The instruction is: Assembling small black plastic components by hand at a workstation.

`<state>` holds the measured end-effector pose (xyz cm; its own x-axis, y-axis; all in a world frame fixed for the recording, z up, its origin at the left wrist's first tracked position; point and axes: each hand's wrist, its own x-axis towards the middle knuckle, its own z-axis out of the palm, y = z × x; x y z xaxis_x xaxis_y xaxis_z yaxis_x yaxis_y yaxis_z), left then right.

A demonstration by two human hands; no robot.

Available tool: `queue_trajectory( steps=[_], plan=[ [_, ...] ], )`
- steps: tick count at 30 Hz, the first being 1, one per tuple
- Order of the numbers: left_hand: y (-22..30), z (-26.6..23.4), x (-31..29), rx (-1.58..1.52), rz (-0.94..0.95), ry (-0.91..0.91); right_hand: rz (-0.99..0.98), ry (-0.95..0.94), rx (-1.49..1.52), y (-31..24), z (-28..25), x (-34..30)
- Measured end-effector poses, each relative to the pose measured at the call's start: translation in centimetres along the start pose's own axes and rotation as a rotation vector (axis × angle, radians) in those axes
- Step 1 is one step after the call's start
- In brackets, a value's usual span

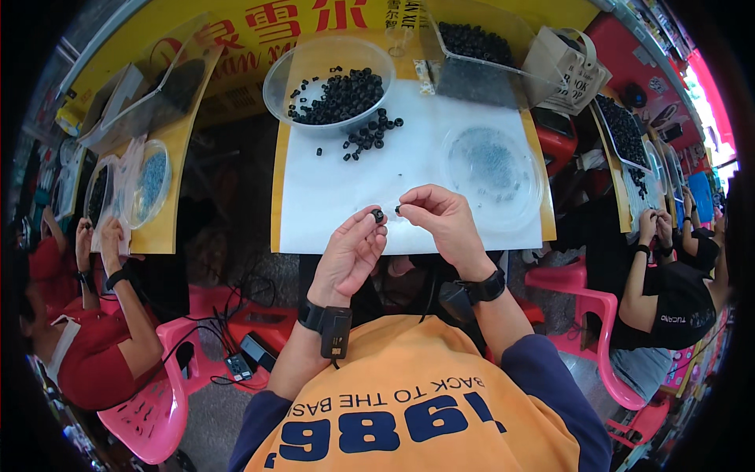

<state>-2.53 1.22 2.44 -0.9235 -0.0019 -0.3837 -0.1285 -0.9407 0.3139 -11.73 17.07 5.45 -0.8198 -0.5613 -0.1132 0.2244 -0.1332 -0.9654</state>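
Above the near edge of the white-topped table [330, 189], my two hands face each other a short way apart. Between thumb and fingertips, my left hand [352, 250] pinches a small black ring-shaped part [377, 215]. A smaller dark piece [398, 210] is in the pinch of my right hand [445, 224]; its exact kind is too small to make out. Straight ahead, a round clear bowl [277, 93] holds many black parts [346, 96], and loose ones [368, 140] lie on the table beside it. To the right sits a shallow clear dish [458, 161] of tiny bluish-clear pieces [491, 161].
At the back right stands a clear bin [472, 79] of black parts, beside a beige bag [568, 71]. Co-workers sit at side tables on the left [110, 338] and right [668, 299], on pink chairs [149, 417]. Cables and a small box [238, 366] lie low at left.
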Motion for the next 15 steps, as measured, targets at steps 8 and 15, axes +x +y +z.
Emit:
queue_trajectory(
  steps=[8,15],
  plan=[
    [-0.1,-0.3,0.1,0.012,0.017,-0.009,-0.085,0.006,-0.281,-1.4,1.6,-0.9],
    [-0.1,-0.3,0.0,0.114,0.083,0.014,-0.187,0.013,-0.505,-1.8,2.2,-1.0]
  ],
)
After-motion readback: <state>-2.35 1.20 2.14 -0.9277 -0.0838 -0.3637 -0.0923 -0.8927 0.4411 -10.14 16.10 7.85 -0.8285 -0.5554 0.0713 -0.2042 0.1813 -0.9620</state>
